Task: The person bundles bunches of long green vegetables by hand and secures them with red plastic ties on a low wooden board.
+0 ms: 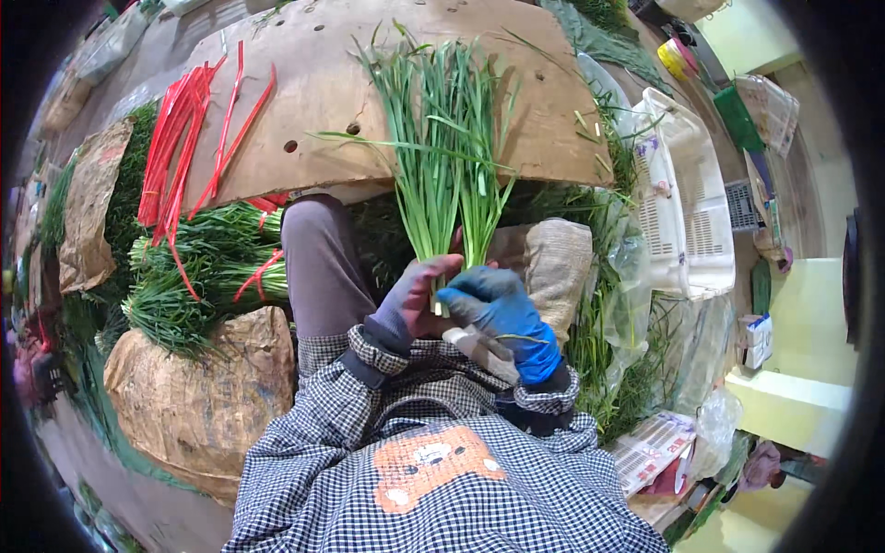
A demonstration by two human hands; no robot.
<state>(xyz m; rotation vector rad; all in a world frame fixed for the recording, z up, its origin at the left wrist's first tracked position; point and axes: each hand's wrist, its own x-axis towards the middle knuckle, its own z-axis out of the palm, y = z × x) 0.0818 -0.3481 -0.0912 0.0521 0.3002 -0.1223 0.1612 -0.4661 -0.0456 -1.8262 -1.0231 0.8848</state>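
A bunch of green garlic chives (433, 175) lies with its leaves fanned out over the board and its pale stem ends toward me. My left hand (415, 297), in a purple-grey glove, is closed round the lower stems. Beside it my right hand (502, 309), in a blue glove, has its fingers bent in against the stem ends and appears to pinch them. The bunch parts into two clumps above my hands. A pale, cloth-like piece (484, 355) shows below the right hand; what it belongs to is unclear.
The brown board (323, 101) spans my knees, with red ties (180, 138) on its left. Tied chive bundles (212, 263) sit beside my left leg, above a brown sack (207, 396). On the right stand a white plastic crate (682, 198) and loose greens (595, 346).
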